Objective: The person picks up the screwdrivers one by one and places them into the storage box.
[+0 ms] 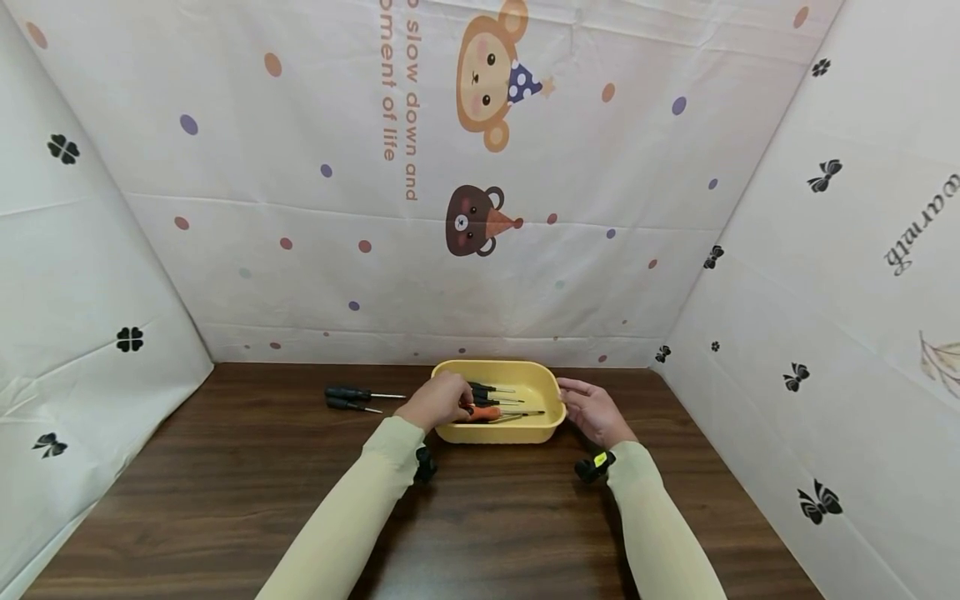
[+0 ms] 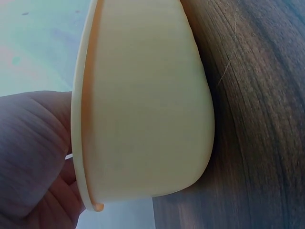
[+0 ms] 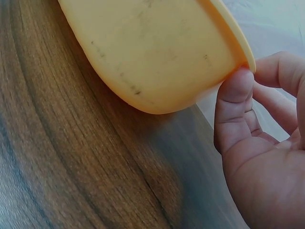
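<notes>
A yellow plastic basin (image 1: 536, 434) stands on the table near the back wall, with several screwdrivers lying inside. My left hand (image 1: 441, 402) reaches over its left end, fingers curled at the handle end of an orange-handled screwdriver (image 1: 487, 412); the fingertips are partly hidden. In the left wrist view this hand (image 2: 33, 157) shows behind the basin's rim (image 2: 77, 143). At the right end, my right hand (image 1: 592, 412) pinches the rim between thumb and forefinger, as the right wrist view shows with the thumb (image 3: 233, 102) under the lip.
Two black-handled screwdrivers (image 1: 348, 392) lie on the dark wooden table (image 1: 495, 517) left of the basin, shafts pointing right. Black-handled screwdrivers (image 1: 487, 400) lie inside it behind the orange one. Patterned white sheets (image 1: 390, 275) enclose the table at the back and both sides.
</notes>
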A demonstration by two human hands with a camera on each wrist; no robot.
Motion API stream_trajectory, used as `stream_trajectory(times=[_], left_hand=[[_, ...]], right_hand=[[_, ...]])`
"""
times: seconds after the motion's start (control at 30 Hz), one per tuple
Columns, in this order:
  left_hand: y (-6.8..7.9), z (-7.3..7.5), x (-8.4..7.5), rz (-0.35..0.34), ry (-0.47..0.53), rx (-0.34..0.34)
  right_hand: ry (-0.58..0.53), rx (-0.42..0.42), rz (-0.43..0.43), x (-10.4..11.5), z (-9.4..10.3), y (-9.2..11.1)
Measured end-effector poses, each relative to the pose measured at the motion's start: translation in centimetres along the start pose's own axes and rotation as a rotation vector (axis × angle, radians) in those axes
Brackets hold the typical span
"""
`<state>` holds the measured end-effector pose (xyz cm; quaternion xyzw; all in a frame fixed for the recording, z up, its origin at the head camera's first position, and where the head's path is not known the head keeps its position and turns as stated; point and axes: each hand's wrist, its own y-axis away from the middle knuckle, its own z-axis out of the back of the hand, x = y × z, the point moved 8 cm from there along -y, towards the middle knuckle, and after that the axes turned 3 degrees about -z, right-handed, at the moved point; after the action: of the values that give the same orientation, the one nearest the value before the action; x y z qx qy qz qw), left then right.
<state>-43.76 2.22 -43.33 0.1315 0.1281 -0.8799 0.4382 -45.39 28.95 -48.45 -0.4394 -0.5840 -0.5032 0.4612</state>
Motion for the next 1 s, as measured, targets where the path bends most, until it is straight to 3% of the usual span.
stream_trajectory(times=[0.37,0.6,0.77,1.0], left_hand=[[0.0,0.1,0.0,-0.017,-0.023,-0.013],[0.4,0.1,0.7,-0.015,0.119,-0.019],[1.0,1.1,1.4,-0.019,0.163,-0.096],[2.5,3.1,2.0,-0.037,0.124,-0.209]], right_hand=[[-0.023,0.014,0.011,0.1,-0.1,0.1],[-0.009,-0.009,-0.008,-0.1,0.0,0.0],[-0.006,-0.001,-0.001,-0.1,0.1,0.0],[-0.009,0.008,-0.013,0.0,0.1,0.0]])
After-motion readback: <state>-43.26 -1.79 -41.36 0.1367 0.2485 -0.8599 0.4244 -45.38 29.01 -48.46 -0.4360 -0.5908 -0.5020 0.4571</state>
